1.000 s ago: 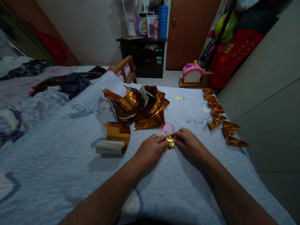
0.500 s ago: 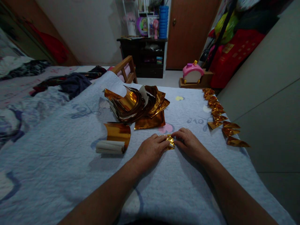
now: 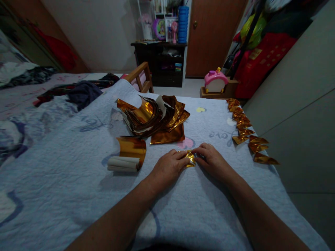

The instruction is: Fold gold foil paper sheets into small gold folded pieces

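A small folded piece of gold foil paper [image 3: 191, 158] lies on the bed sheet between my hands. My left hand [image 3: 171, 165] bears down on its left part, fingers together, and covers much of it. At the right edge, the thumb and forefinger of my right hand [image 3: 208, 156] pinch the paper. Beyond my left hand sits a fanned stack of gold foil sheets [image 3: 167, 136]. Closer to me on the left is a curled bundle of gold foil sheets [image 3: 133, 148], its pale backing rolled outward. Along the right edge runs a row of folded gold foil pieces [image 3: 243, 123].
The pale blue bed sheet [image 3: 86, 195] is slightly rumpled. Dark clothes [image 3: 83, 94] lie at the far left. Past the bed stand a wooden chair [image 3: 142, 75], a dark cabinet [image 3: 159, 66] and a pink toy case [image 3: 216, 82]. A pale cabinet wall [image 3: 300, 129] borders the right side.
Both hands stay almost in place on the folded gold foil paper. Its visible creases catch the light slightly differently; the stacks and the row are unmoved.
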Tool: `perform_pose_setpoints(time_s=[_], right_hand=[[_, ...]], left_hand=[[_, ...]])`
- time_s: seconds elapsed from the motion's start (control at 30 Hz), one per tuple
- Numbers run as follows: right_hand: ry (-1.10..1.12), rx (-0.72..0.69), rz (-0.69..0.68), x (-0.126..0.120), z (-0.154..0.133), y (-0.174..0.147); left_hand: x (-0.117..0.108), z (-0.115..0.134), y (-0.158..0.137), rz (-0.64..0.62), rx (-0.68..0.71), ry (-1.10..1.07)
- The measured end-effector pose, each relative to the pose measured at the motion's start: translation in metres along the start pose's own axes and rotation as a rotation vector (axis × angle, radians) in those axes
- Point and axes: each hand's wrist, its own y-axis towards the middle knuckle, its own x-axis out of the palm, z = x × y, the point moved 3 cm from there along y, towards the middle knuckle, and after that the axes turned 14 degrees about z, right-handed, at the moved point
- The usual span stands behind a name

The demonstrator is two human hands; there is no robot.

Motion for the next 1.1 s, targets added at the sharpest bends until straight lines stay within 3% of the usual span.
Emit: perform_pose_setpoints(time_s=[0.5, 1.1], right_hand=[[-0.050, -0.027, 0.010, 0.0017, -0.0024, -0.0006], [-0.102, -0.078, -0.073, -0.0063, -0.0100, -0.0011]], left_hand=[[-0.0016, 0.0020, 0.0007, -0.008, -0.023, -0.010], [0.0012, -0.0001, -0.0005, 0.018, 0.005, -0.001]])
